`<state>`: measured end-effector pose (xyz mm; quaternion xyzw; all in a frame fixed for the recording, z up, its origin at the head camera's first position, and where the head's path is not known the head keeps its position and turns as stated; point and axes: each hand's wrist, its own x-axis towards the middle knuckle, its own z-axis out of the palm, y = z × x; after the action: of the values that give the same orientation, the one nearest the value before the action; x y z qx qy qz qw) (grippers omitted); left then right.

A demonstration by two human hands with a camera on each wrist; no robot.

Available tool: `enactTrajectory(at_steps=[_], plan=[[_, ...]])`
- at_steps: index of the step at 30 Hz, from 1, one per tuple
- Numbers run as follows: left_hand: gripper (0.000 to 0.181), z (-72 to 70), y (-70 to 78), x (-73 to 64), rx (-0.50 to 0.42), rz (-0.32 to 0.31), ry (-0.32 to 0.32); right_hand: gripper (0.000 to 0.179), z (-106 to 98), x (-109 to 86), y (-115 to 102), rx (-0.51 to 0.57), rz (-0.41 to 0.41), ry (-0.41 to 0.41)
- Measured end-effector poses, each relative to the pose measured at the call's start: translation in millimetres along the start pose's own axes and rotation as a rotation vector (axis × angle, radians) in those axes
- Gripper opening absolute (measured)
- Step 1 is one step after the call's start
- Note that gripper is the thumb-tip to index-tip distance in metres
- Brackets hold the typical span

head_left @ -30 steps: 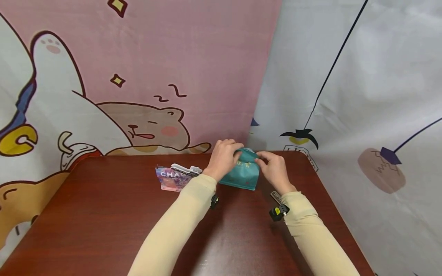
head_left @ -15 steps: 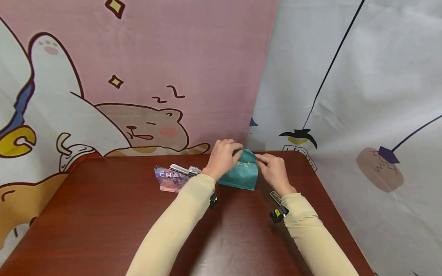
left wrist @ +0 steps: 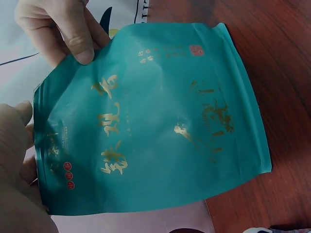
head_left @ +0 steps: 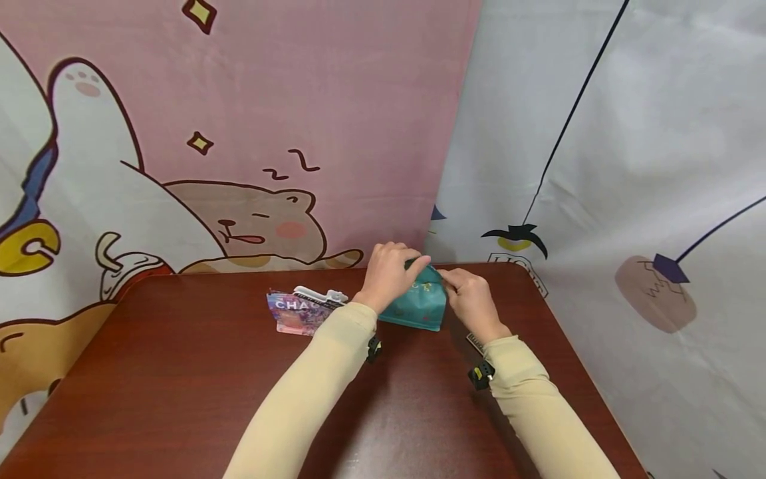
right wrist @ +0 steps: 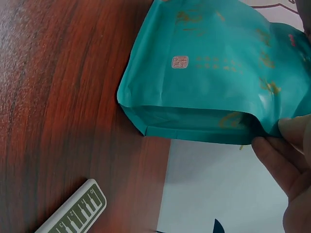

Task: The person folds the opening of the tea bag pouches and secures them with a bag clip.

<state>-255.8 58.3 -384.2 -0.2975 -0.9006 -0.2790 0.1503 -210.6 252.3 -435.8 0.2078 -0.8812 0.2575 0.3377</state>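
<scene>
1. Head view: The teal bag [head_left: 423, 308] is standing toward the far edge of the table [head_left: 179, 379], with both hands at its top, presumably because the soft film needs support from two sides. The left hand [head_left: 385, 276] is curling over the top edge at the left, thumb sticking out rightward. The right hand [head_left: 473, 299] is pinching the right end. A purple pouch [head_left: 292, 313] and a white clip [head_left: 317, 295] are lying to the left.
2. Left wrist view: The left fingers are tucking behind the top edge; their firmness cannot be told. The right thumb is pressing the front, probably steadying it.
3. Right wrist view: The right thumb and fingers are meeting with film between them, the side fold gaping below. A numbered strip [right wrist: 80, 208] is lying nearer, to the right.
</scene>
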Motion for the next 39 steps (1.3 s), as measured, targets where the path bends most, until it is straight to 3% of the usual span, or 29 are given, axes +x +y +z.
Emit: enactTrajectory(at_steps=[7, 21, 27, 34, 39], plan=[[0.030, -0.3, 1.9, 1.4, -0.005, -0.014, 0.005, 0.029, 2, -1.0, 0, -0.005, -0.020, -0.001], [0.025, -3.6, -1.8, 2.1, 0.018, 0.010, -0.079, 0.027, -7, -1.4, 2, 0.109, 0.049, -0.099], [0.023, -3.4, -3.5, 2.7, 0.035, 0.002, -0.107, 0.021, -5, 2.1, 3, 0.130, 0.052, -0.081], [0.022, -4.8, -2.4, 2.4, 0.062, 0.009, -0.128, 0.015, -9, 4.0, 5, 0.157, 0.178, -0.130], [0.019, -5.0, -2.8, 1.4, 0.069, 0.018, -0.117, 0.016, -10, 3.3, 3, 0.133, 0.193, -0.178]])
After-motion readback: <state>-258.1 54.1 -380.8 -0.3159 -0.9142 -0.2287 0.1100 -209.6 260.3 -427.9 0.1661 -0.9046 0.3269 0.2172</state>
